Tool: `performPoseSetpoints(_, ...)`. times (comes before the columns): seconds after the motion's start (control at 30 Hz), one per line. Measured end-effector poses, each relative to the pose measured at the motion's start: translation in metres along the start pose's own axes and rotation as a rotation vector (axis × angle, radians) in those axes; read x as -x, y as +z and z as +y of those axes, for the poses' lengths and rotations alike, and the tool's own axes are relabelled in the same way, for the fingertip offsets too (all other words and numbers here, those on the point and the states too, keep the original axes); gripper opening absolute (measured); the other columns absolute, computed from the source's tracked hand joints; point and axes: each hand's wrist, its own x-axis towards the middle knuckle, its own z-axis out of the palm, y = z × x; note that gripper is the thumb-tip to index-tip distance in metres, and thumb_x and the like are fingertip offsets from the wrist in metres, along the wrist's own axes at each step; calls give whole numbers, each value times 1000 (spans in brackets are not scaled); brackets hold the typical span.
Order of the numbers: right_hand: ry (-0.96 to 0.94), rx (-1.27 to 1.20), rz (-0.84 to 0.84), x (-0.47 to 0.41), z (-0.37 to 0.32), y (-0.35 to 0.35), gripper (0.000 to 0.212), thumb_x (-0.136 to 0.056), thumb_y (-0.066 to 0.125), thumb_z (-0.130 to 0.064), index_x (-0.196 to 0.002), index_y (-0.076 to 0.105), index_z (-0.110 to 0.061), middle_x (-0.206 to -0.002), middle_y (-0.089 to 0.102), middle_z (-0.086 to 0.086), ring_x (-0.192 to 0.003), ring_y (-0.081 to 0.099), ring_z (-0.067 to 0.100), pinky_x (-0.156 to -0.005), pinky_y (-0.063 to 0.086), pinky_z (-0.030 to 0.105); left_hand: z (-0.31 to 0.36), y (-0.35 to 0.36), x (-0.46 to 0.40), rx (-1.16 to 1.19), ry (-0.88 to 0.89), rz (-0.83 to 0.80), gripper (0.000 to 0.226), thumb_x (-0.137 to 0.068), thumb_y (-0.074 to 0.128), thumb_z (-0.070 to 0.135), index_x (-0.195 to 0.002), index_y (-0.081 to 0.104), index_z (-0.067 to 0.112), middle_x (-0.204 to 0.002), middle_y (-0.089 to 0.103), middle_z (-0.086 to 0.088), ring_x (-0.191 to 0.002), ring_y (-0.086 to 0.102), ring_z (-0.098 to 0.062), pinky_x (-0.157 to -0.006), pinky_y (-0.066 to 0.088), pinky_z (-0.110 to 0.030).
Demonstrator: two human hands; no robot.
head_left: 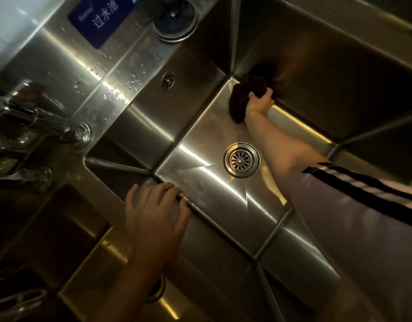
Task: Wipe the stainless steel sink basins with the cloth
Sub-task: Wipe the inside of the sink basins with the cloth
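Where the far wall meets the floor of the stainless steel basin (200,187), my right hand (258,104) has its fingers clamped on 1 dark, bunched cloth (243,96), pressed into the corner. 1 round slotted drain (241,159) sits mid-floor. My left hand (153,212) rests on the basin's rim, fingers apart.

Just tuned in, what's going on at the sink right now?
A person is wiping the steel basin. The right hand grips a dark cloth pressed into the basin's far corner, beyond the drain. The left hand rests open on the divider rim between basins, fingers over its edge.
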Motion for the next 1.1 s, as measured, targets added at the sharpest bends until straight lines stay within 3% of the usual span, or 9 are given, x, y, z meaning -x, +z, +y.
performPoseSetpoints(0.23, -48, -110, 25, 18, -29, -5, 43, -86, 63, -8, -128, 53, -12, -129, 44, 16, -114, 52, 31, -95, 40, 27, -1, 1, -2, -33, 7, 15, 38, -87, 41, 38, -102, 70, 19, -108, 68, -2, -101, 62, -19, -106, 33, -52)
performPoseSetpoints(0.33, -96, -231, 42, 33, -54, -11, 42, -85, 65, -7, -126, 55, -13, -124, 45, 14, -111, 54, 31, -99, 43, 31, -1, 1, -3, -45, 12, 21, 38, -87, 40, 37, -101, 70, 18, -106, 68, -3, -99, 63, -22, -104, 33, -52)
performPoseSetpoints(0.53, -152, -525, 67, 69, -112, -23, 42, -88, 63, -5, -128, 53, -12, -126, 44, 15, -112, 53, 28, -93, 40, 25, 0, 0, -1, -35, 23, 16, 39, -87, 39, 38, -101, 70, 19, -107, 68, -2, -102, 62, -21, -105, 31, -52)
performPoseSetpoints(0.63, -122, -580, 47, 76, -118, -20, 44, -89, 61, -4, -131, 49, -11, -129, 41, 15, -115, 51, 30, -96, 43, 30, 0, 0, -2, -32, 29, 25, 39, -88, 39, 38, -102, 70, 19, -107, 68, -1, -103, 62, -21, -106, 29, -51)
performPoseSetpoints(0.93, 88, -264, 78, 23, -39, 3, 45, -86, 64, -7, -129, 50, -9, -132, 41, 18, -112, 54, 34, -97, 42, 30, -2, -1, -4, -63, 15, -36, 39, -88, 36, 39, -103, 69, 24, -109, 67, 3, -106, 60, -17, -108, 30, -51)
performPoseSetpoints(1.1, 247, -161, 97, -10, 6, 9, 56, -86, 65, -16, -138, 44, -13, -135, 42, 20, -119, 50, 36, -103, 41, 38, -3, 0, -3, -84, -7, -69, 41, -88, 35, 40, -105, 68, 24, -110, 66, 2, -107, 60, -17, -107, 31, -53)
